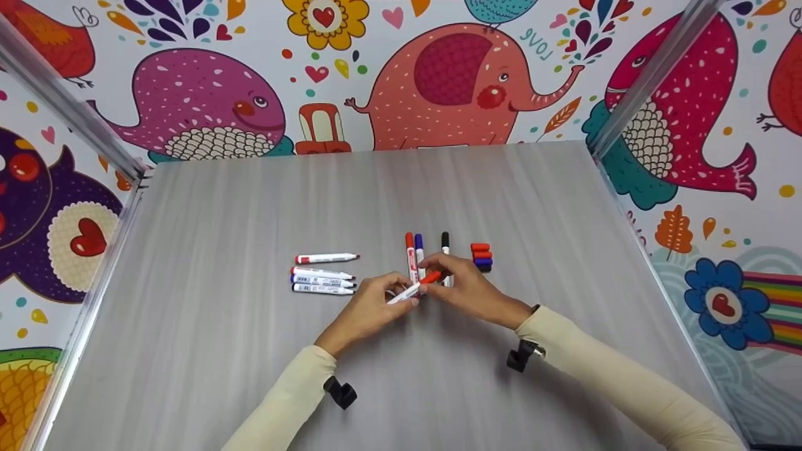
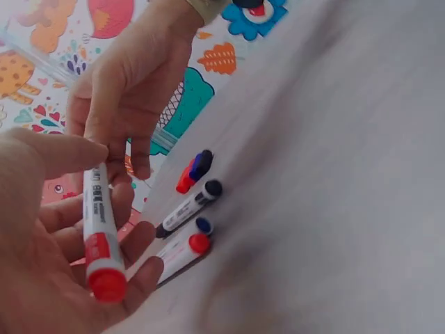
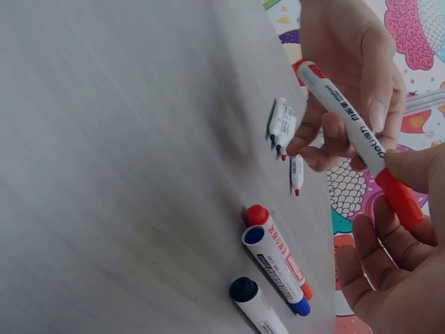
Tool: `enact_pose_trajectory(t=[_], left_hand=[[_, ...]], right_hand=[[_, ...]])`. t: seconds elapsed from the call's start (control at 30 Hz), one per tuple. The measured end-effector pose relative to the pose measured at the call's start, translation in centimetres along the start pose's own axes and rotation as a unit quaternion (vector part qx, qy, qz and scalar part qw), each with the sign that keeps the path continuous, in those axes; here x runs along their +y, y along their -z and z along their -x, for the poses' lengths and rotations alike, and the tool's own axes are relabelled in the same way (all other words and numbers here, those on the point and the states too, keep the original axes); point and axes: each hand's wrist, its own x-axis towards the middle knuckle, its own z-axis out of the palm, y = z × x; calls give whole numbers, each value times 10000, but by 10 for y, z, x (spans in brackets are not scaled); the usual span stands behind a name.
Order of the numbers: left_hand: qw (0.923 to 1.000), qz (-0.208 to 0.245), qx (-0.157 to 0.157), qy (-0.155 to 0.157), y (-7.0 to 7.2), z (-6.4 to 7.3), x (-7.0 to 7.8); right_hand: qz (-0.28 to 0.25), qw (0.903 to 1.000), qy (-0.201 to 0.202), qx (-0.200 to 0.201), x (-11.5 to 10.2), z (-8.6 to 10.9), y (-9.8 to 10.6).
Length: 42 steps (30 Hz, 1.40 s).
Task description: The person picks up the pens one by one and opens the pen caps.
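A white whiteboard marker (image 3: 348, 115) with a red end is held between both hands, tilted above the table. My left hand (image 1: 369, 305) grips its body, thumb on one side and fingers curled beneath. At the other end my right hand (image 1: 467, 289) pinches the red cap (image 3: 400, 200), which sits on the marker. Just beyond the hands lie a capped red marker (image 1: 411, 255) and a capped blue marker (image 3: 274, 264) side by side. A capped black marker (image 2: 189, 209) lies a little to their right, partly hidden by the right hand in the head view.
Several uncapped markers (image 1: 323, 290) lie to the left, tips pointing right, one red-ended marker (image 1: 327, 258) set slightly apart. Loose red, blue and black caps (image 1: 482, 255) form a short column on the right. Patterned panels (image 1: 438, 88) border the grey table (image 1: 219, 213).
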Motion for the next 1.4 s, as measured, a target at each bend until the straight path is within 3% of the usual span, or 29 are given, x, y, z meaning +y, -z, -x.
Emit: enact_pose_trajectory(t=[0.2, 0.37, 0.5, 0.73, 0.93, 1.4], left_hand=[[9970, -674, -7, -389, 5, -4, 2], [9882, -1358, 32, -712, 7, -5, 4], [9758, -1987, 45, -917, 8, -3, 5], [9474, -2828, 192, -1488, 3, -3, 2], [9286, -3254, 295, -1757, 3, -6, 2], [9092, -3677, 434, -1904, 5, -7, 9]], right_hand=[[1, 9999, -28, -155, 0, 2, 0], [87, 9993, 110, -338, 2, 4, 0], [269, 9980, 285, -500, 4, 5, -2], [390, 9968, 303, -629, 8, 6, -2], [309, 9971, 300, -620, 10, 5, -1], [332, 9950, 810, -482, 8, 1, -1]])
